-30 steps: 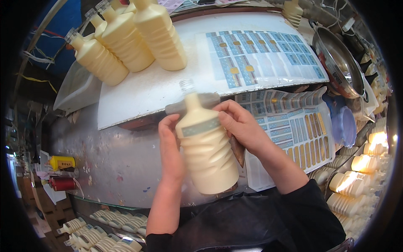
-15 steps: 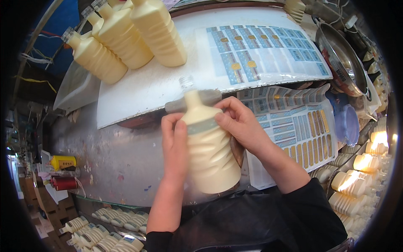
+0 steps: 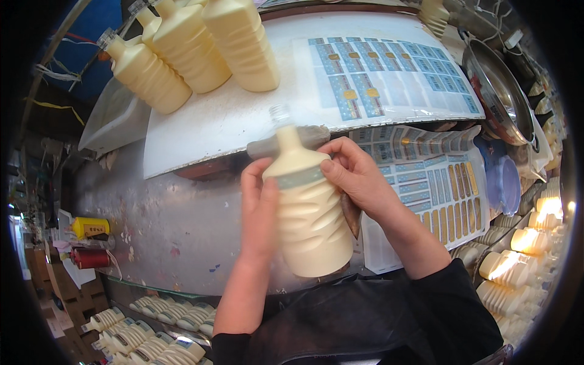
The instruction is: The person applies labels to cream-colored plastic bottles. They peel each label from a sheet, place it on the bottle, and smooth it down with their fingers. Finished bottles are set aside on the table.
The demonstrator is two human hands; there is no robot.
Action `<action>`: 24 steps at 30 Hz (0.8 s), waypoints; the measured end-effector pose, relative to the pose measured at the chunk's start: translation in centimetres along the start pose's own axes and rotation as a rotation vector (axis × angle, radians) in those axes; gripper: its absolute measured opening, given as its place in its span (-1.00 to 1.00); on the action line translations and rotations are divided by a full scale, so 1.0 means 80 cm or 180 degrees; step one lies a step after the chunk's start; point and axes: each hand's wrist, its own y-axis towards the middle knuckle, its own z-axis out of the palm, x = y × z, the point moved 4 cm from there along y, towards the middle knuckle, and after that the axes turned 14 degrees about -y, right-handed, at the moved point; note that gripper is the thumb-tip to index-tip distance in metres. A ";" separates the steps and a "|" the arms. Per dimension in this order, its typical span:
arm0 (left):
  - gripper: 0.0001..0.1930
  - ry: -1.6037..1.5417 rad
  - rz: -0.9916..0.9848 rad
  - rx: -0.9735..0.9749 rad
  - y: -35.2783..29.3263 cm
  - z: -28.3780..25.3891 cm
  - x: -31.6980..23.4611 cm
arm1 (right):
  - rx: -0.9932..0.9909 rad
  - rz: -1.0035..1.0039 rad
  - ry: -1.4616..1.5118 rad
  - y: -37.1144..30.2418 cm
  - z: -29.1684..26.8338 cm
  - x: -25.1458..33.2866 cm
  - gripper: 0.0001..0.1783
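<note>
A cream plastic bottle (image 3: 313, 240) with a ribbed body and a clear threaded neck is between my two hands, its neck tilted slightly left. A blue-grey label strip (image 3: 298, 178) crosses its shoulder. At the bottle's left side my left hand (image 3: 258, 198) is closed on it, thumb at the strip's left end and slightly blurred. My right hand (image 3: 359, 176) pinches the right end of the strip against the bottle, thumb in front. Behind the neck lies a grey padded rest (image 3: 261, 149), and a brown pointed piece (image 3: 350, 214) shows beside the bottle, mostly hidden.
Several cream bottles (image 3: 240, 45) stand at the back left on a white board (image 3: 201, 131). Label sheets (image 3: 389, 67) lie on that board, with more label sheets (image 3: 426, 194) below right. Farther right are a metal pan (image 3: 502, 85) and a purple tub (image 3: 505, 182). Rows of bottles (image 3: 511, 267) line the right side.
My left thumb has moved from the upper edge of the label strip down to its left end. The whole view has shifted slightly; both hands stay on the bottle.
</note>
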 end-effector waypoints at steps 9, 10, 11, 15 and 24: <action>-0.61 -0.0447 -0.0035 0.0003 0.000 -0.006 0.003 | -0.0234 -0.0039 -0.0271 -0.009 -0.004 0.027 -0.70; -0.61 -0.0622 -0.0014 0.0003 -0.001 -0.008 0.005 | -0.0277 -0.0084 -0.0217 -0.008 -0.010 0.029 -0.69; -0.61 -0.0797 0.0007 0.0004 -0.001 -0.009 0.006 | -0.0319 -0.0129 -0.0162 -0.007 -0.024 0.029 -0.68; -0.63 -0.0026 0.0223 0.0195 -0.003 -0.002 0.000 | -0.0326 -0.0174 0.0155 -0.014 -0.040 0.064 -0.74; -0.66 -0.0895 -0.0149 0.0116 -0.008 0.004 -0.007 | -0.0932 -0.1183 -0.1254 -0.053 -0.016 0.114 -0.71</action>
